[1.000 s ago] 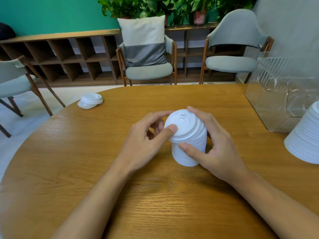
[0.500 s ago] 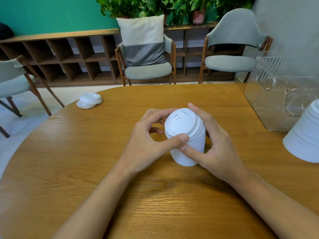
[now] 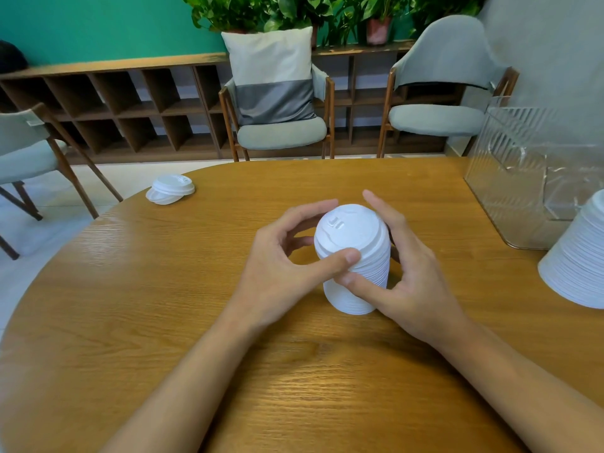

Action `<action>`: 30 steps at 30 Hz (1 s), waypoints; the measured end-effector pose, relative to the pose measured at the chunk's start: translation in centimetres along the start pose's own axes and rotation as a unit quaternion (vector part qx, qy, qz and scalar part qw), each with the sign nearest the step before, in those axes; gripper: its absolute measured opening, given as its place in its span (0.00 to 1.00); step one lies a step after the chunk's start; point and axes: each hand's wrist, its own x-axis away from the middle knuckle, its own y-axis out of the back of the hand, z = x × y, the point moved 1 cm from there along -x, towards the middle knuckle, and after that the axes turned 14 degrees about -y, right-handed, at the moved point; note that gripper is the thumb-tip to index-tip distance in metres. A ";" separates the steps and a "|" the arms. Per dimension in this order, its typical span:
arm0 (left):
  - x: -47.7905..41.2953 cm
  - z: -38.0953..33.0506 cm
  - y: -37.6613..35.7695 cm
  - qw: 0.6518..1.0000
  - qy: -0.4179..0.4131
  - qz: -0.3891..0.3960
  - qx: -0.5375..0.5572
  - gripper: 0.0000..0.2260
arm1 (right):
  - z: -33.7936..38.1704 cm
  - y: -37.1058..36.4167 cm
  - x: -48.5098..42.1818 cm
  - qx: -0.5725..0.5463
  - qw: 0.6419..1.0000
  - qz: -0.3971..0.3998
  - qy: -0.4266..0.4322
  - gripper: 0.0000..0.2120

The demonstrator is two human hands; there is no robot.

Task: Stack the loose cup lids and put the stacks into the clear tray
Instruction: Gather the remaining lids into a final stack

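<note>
A tall stack of white cup lids (image 3: 354,243) stands on the wooden table (image 3: 130,305) in the middle of the view. My left hand (image 3: 284,266) grips its left side, thumb across the front near the top. My right hand (image 3: 408,276) grips its right side, thumb low on the front and fingers behind. Two loose white lids (image 3: 170,189) lie at the table's far left edge. The clear tray (image 3: 510,178) stands at the far right. A second, larger stack of lids (image 3: 578,266) sits in front of the tray, cut off by the right edge.
Grey chairs stand beyond the table: one with a cushion (image 3: 281,103), one at the right (image 3: 438,93), one at the left (image 3: 26,148). A wooden shelf unit (image 3: 124,103) with plants runs along the green wall.
The lid stack has tilted slightly and shifted a little under my hands. My left thumb slid from the top rim down onto the front of the stack, meeting my right thumb.
</note>
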 end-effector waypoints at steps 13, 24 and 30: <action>0.2 0.5 -0.8 0.997 -0.024 -0.009 -0.070 0.27 | 0.0 -0.1 0.2 -0.008 1.000 0.020 0.004 0.34; -0.3 3.4 2.9 0.982 -0.063 -0.021 -0.178 0.20 | -0.5 -0.9 -0.1 0.003 1.000 0.025 -0.016 0.38; -0.7 8.1 6.6 0.922 -0.052 -0.050 -0.380 0.13 | 0.0 -2.9 -1.3 -0.010 1.000 0.028 -0.008 0.37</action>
